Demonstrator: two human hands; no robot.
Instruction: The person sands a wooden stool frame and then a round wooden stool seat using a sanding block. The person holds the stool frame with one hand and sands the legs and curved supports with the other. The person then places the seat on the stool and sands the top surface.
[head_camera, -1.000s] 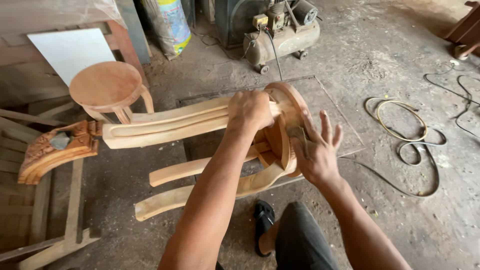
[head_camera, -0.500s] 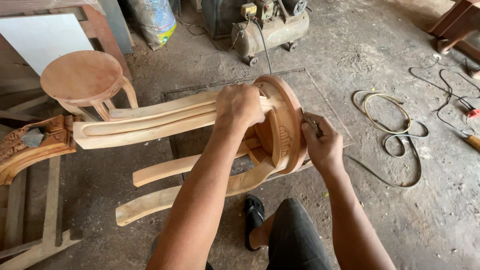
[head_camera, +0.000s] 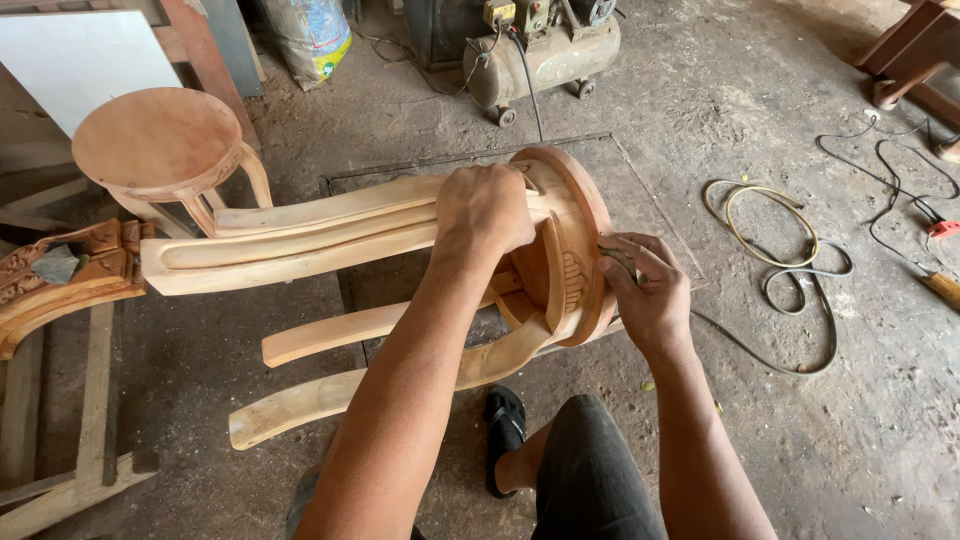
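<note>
A bare wooden stool (head_camera: 330, 235) lies on its side in front of me, its round seat (head_camera: 575, 225) facing right and its curved legs pointing left. My left hand (head_camera: 485, 210) grips the upper legs close to the seat. My right hand (head_camera: 645, 290) is closed on a small piece of sandpaper (head_camera: 622, 262) and presses it against the seat's rim. My knee in dark trousers (head_camera: 590, 470) and a black sandal (head_camera: 505, 430) show below the stool.
A second round stool (head_camera: 160, 145) stands upright at left beside a carved wooden piece (head_camera: 60, 280). A compressor (head_camera: 540, 55) sits at the top. A coiled hose (head_camera: 770, 250) and cables lie on the dusty concrete floor at right.
My right hand went from spread open beside the seat to closed on the sandpaper against the rim. The view has shifted slightly closer; my left hand kept its grip on the legs.
</note>
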